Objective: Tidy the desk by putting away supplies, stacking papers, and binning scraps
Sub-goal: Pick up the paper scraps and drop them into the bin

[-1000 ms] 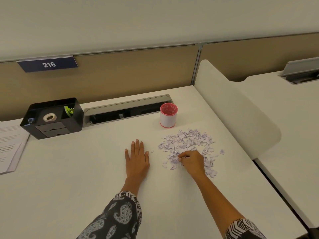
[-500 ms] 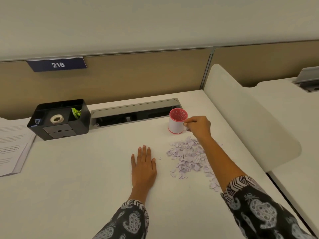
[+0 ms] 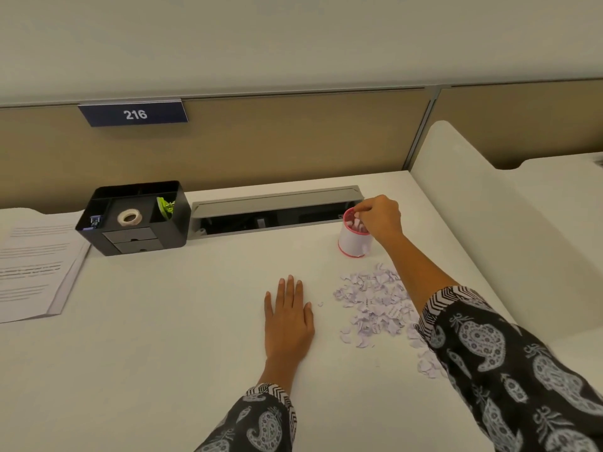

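A pile of small pale-lilac paper scraps (image 3: 375,301) lies on the white desk (image 3: 163,337), right of centre. Behind it stands a small white cup with a pink rim (image 3: 350,239), with scraps inside. My right hand (image 3: 380,218) hovers over the cup's mouth, fingertips pinched together at the rim; whether scraps are still between them I cannot tell. My left hand (image 3: 288,316) rests flat on the desk, fingers spread, just left of the pile and holding nothing.
A black desk organiser (image 3: 137,218) with a tape roll (image 3: 129,217) and drawers stands at the back left. Printed papers (image 3: 32,265) lie stacked at the far left. An open cable tray (image 3: 277,212) runs behind the cup. A white divider (image 3: 489,230) bounds the right.
My right hand pinched scraps from the pile, carried them back to the cup and now sits over its mouth. My left hand has stayed flat. The view shifted right.
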The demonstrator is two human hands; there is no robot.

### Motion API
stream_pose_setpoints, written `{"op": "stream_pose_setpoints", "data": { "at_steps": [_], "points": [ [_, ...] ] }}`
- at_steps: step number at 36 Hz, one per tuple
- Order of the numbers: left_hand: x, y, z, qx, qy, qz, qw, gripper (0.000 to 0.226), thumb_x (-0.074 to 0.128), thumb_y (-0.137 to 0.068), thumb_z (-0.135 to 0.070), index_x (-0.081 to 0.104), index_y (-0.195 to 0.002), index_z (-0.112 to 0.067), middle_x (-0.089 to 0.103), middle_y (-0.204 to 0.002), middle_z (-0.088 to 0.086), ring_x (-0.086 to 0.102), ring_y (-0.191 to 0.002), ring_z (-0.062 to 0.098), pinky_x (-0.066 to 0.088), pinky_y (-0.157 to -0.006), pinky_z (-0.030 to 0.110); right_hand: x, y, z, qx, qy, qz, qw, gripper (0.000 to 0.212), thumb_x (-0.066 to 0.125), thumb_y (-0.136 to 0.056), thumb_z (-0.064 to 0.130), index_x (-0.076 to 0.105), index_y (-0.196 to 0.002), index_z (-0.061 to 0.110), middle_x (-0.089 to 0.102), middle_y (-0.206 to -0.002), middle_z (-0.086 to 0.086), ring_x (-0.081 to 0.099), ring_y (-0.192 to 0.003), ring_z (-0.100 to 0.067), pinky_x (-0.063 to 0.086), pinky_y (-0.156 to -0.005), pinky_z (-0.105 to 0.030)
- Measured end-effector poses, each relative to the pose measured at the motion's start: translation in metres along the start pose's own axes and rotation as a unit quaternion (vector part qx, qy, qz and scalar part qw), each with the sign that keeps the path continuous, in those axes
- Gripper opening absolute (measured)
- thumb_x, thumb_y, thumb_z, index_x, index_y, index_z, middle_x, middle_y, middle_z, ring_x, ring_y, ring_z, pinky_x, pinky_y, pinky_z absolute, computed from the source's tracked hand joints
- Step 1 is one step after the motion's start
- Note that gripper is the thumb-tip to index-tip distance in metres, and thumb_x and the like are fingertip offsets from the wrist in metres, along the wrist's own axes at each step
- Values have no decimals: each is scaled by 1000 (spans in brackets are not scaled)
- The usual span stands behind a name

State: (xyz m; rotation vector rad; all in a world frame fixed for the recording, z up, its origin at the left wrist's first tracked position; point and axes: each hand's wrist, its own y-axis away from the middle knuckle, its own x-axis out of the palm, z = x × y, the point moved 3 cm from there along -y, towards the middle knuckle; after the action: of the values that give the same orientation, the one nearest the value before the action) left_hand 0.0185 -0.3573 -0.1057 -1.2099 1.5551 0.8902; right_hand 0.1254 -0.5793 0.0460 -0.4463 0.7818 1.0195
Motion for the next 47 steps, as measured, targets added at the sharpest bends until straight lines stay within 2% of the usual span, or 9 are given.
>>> {"op": "stream_pose_setpoints", "data": {
  "at_steps": [6,12,16,21,29,35,40,43,47],
  "points": [
    [1,-1,0,-3,3,-5,1000,60,17,-98,-39,27,-152,-16,18,-160,3,12,-149,19,0,-117,44,-3,11,-3,-28,-28,-51,998,26,61,-92,21,69,-115,12,63,-123,-12,58,-110,-27,49,-93,-34],
    [-3,1,0,4,3,4,1000,67,0,-93,-43,12,-155,-19,3,-163,1,-2,-150,17,-5,-121,43,5,47,-10,-62,-69,-73,993,28,63,-91,16,67,-117,7,64,-122,-14,60,-109,-30,50,-94,-37],
    [-5,2,-1,7,-6,12,1000,71,-9,-90,-44,5,-155,-20,-3,-163,0,-7,-149,17,-8,-120,42,20,78,-21,-93,-69,-45,992,21,64,-89,10,70,-109,7,68,-114,-13,63,-103,-28,47,-91,-27],
    [-4,2,-1,10,-13,16,1000,71,-11,-89,-43,3,-155,-19,-4,-163,0,-8,-149,18,-7,-120,43,56,110,-40,-128,23,42,991,24,56,-93,11,70,-113,13,65,-122,-5,59,-110,-22,43,-98,-28],
    [-2,-1,1,22,-16,39,999,75,-16,-86,-47,-1,-155,-19,-8,-162,1,-11,-149,18,-9,-118,44,105,156,-56,-294,205,114,927,33,47,-94,11,64,-122,10,57,-134,-9,48,-127,-27,29,-112,-42],
    [-3,-1,5,25,-17,35,999,77,-15,-85,-48,1,-154,-18,-6,-162,2,-8,-149,21,-9,-118,43,99,183,-82,-394,237,30,888,29,78,-70,15,74,-98,14,70,-106,-3,66,-98,-20,48,-96,-38],
    [-3,1,5,19,-12,8,1000,72,-5,-91,-45,13,-154,-16,5,-162,4,2,-150,23,-1,-119,45,81,192,-118,-459,263,7,848,37,75,-68,7,73,-104,14,69,-111,-2,64,-104,-19,48,-100,-39],
    [-1,2,5,19,-15,12,1000,68,-3,-94,-44,9,-155,-18,2,-163,2,-2,-150,20,-4,-120,43,66,191,-133,-435,268,-30,859,32,74,-70,2,75,-99,13,69,-111,-3,63,-108,-21,45,-102,-40],
    [0,2,3,19,-6,15,1000,64,4,-96,-42,7,-155,-20,-1,-163,0,-6,-150,18,-5,-121,43,49,189,-143,-332,164,-69,926,32,71,-78,4,72,-108,15,68,-115,-6,63,-109,-24,53,-92,-37]
  ]
}}
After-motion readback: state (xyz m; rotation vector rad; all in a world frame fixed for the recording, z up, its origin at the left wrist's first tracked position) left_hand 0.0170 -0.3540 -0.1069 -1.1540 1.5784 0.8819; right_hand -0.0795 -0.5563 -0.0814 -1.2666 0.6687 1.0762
